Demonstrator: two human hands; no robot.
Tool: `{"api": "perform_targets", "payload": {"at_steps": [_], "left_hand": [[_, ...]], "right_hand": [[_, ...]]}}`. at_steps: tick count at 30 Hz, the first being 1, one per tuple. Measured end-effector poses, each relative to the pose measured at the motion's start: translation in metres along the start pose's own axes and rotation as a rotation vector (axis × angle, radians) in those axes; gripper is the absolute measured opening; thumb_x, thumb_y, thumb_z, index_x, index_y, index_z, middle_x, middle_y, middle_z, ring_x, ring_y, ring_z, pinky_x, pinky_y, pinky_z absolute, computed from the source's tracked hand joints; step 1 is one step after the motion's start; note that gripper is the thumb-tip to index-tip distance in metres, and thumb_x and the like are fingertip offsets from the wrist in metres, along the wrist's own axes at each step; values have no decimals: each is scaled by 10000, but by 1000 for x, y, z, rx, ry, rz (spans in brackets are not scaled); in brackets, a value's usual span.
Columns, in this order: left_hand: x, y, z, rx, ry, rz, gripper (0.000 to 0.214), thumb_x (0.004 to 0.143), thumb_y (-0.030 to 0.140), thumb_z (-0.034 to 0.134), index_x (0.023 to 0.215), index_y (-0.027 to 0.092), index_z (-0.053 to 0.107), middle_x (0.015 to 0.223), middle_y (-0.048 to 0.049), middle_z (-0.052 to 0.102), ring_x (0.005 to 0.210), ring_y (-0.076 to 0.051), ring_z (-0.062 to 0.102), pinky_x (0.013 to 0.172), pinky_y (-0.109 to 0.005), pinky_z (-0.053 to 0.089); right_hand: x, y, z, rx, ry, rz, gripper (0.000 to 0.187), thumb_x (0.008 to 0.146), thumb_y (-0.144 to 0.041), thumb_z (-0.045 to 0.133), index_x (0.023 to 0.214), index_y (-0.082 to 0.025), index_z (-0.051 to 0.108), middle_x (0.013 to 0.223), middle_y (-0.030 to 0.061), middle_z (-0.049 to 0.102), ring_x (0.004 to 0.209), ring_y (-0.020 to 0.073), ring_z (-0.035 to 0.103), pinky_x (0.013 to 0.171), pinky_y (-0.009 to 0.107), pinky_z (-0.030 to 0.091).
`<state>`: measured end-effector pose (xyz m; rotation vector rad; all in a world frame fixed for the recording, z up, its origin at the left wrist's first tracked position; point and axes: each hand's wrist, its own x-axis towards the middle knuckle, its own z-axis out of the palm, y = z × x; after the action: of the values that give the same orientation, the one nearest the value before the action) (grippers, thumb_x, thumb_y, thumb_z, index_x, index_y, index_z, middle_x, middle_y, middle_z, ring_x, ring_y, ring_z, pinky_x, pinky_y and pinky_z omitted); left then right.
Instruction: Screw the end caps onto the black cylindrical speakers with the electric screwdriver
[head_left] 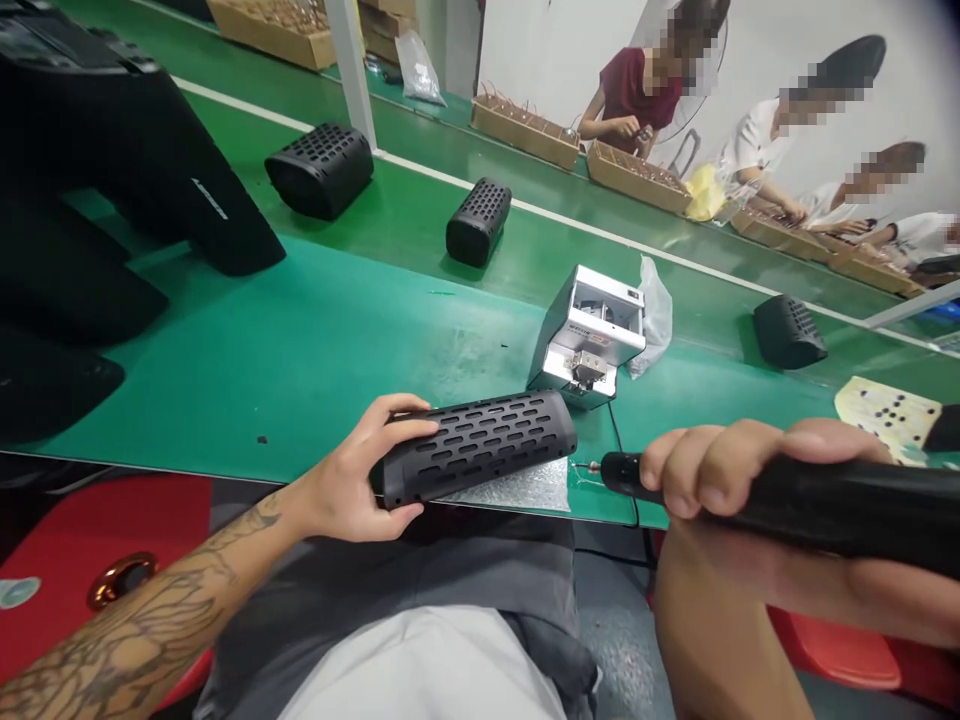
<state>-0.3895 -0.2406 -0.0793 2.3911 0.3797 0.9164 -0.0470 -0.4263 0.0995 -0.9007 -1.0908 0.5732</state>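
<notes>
Half-curled left hand (360,480) clasped a crosswise black casing (484,445) by its left end; right hand (720,475) gripped a screwdriver (817,500), bit (592,467) just beyond the right

The right edge of the frame cut off the black screwdriver (817,500) and the right hand (720,468), whose fingers covered part of its handle. The left hand (360,475) hid part of the black case's (495,445) left end. Heads of the people (634,90) at upper right were blurred. Print on the silver machine (600,337) was too small to read.
</notes>
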Motion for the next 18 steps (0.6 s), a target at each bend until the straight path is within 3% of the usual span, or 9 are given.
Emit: {"api": "perform_targets", "payload": {"at_steps": [5,8,10,13,18], "left_hand": [[-15,-7,7,-23,70,-78,1264,796,461,1049,1875,309,408,1823,-253,483,1676,-538,588,1400,-802,545],[-20,-6,11,-18,77,-99,1380,750,485,1094,1902,331,349,1819,-246,498,1656,-543,609,1400,-815,543],[-20,-4,13,-32,95,-99,1341,758,471,1086,1884,337,369,1805,-237,515,1632,-527,636,1395,-802,555],[-19,-2,16,-55,123,-86,1227,780,443,1057,1832,339,436,1774,-222,551,1627,-498,645,1368,-751,598],[-16,0,19,-66,127,-48,1106,793,418,1025,1774,332,521,1672,-213,657,1547,-460,710,1275,-681,678]], "right_hand": [[8,26,-5,-26,-67,-80,377,1062,-667,950,1294,-373,910,788,-59,767,533,197,656,585,408,627],[10,29,-2,-51,-39,-33,523,1000,-821,939,1240,-357,916,770,-53,755,539,201,646,589,418,625],[11,29,2,-66,-42,-21,574,981,-863,929,1214,-339,919,755,-49,750,543,204,647,587,424,627],[11,28,5,-77,-65,-4,484,972,-749,1008,1182,-323,915,751,-50,756,542,211,647,586,431,634],[10,27,2,-121,-68,21,532,1024,-846,895,1089,-318,904,716,-43,731,500,223,641,558,473,633]]}}
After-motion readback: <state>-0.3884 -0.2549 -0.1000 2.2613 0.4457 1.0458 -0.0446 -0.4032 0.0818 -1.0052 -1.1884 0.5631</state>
